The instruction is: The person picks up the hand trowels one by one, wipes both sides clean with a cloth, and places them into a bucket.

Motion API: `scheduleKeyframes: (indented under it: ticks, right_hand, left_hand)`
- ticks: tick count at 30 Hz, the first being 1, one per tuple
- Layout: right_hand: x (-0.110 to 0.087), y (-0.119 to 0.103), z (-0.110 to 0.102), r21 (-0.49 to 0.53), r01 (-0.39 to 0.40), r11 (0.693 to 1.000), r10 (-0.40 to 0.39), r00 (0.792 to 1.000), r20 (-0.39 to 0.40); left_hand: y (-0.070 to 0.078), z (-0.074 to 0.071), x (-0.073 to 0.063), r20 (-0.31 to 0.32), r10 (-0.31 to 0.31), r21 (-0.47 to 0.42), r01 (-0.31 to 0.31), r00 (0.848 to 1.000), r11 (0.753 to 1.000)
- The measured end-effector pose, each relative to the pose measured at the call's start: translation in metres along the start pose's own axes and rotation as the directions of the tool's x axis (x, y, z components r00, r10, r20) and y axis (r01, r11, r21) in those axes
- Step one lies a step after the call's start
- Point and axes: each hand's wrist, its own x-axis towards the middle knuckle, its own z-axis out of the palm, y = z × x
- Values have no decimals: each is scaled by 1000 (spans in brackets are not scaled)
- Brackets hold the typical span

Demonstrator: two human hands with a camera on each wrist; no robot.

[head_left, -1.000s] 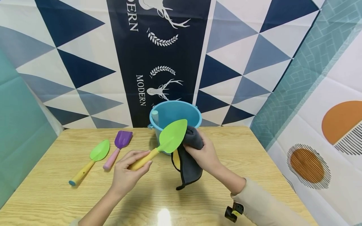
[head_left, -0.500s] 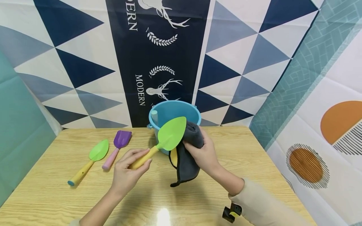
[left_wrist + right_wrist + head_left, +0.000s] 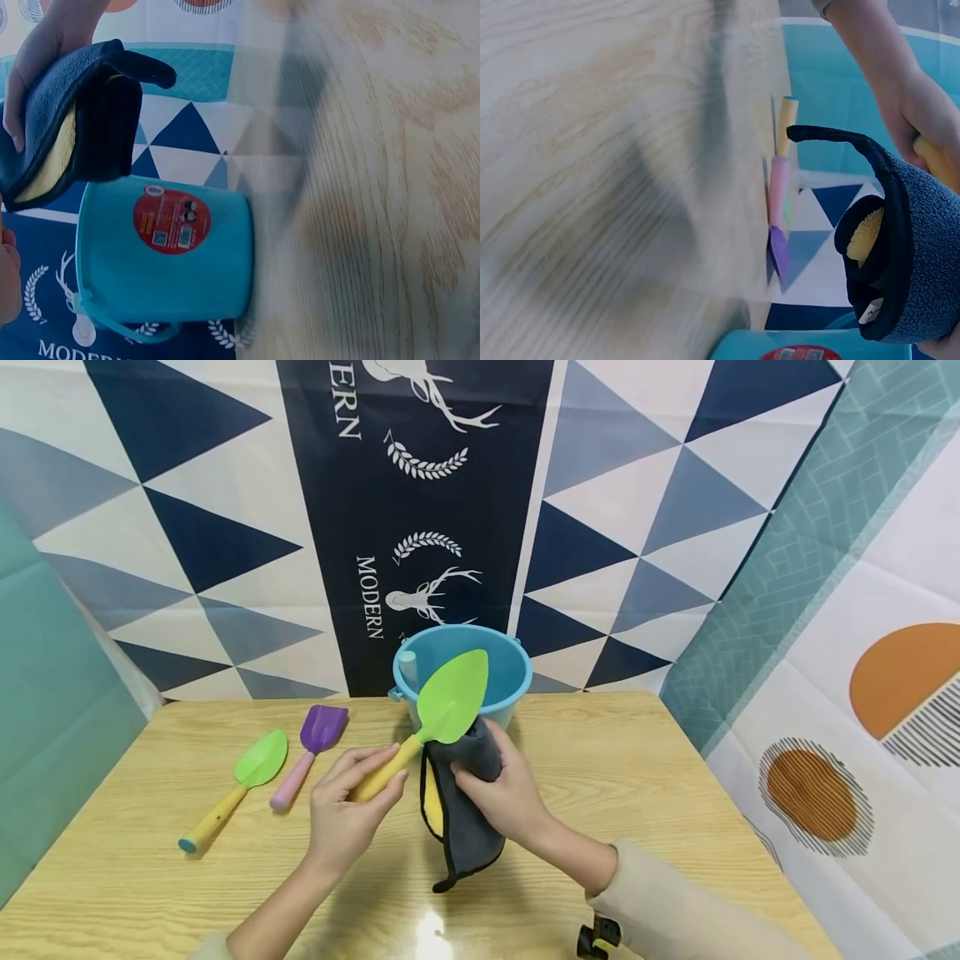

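Observation:
My left hand (image 3: 347, 810) grips the yellow handle of a toy trowel (image 3: 453, 695) and holds it up with its green blade tilted to the upper right. In my right hand (image 3: 507, 792) is a folded dark grey cloth (image 3: 471, 827) with a yellow inner side and black edging. The cloth's upper part touches or sits just behind the lower edge of the blade; which one is hard to tell. In the right wrist view the cloth (image 3: 930, 255) hangs folded, a yellow patch showing inside. Both hands are above the table, in front of a blue bucket (image 3: 517, 689).
On the table (image 3: 615, 760), to the left, lie a second green trowel with yellow handle (image 3: 261, 758) and a purple shovel with pink handle (image 3: 324, 728). A light blue handle end (image 3: 408, 667) sticks up inside the bucket. Patterned sheets (image 3: 600, 552) stand behind the table.
My right hand and the cloth have moved left and down, from the blade's right edge to its lower edge. The blade has tipped slightly more upright in my left hand.

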Motion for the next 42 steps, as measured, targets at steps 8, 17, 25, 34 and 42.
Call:
scheduleKeyframes:
  ticks: [8, 17, 25, 34, 42]
  right_hand:
    - [-1, 4, 6, -35, 2, 999, -1, 1000, 30]
    - [10, -1, -23, -69, -16, 997, 7, 992, -128]
    - [19, -7, -40, -40, -30, 999, 22, 983, -183]
    - [15, -4, -32, -20, -1, 1000, -2, 989, -149]
    - [4, 1, -15, -57, 49, 997, -52, 997, -60]
  left_hand:
    - [3, 5, 0, -8, -47, -24, 47, 999, 999]
    - [6, 1, 0, 19, -129, -57, 130, 991, 990]
    - [6, -3, -4, 41, -151, -68, 153, 988, 986]
    - [11, 0, -4, 108, -144, -55, 151, 984, 987]
    - [16, 3, 2, 101, -144, -43, 149, 984, 988]
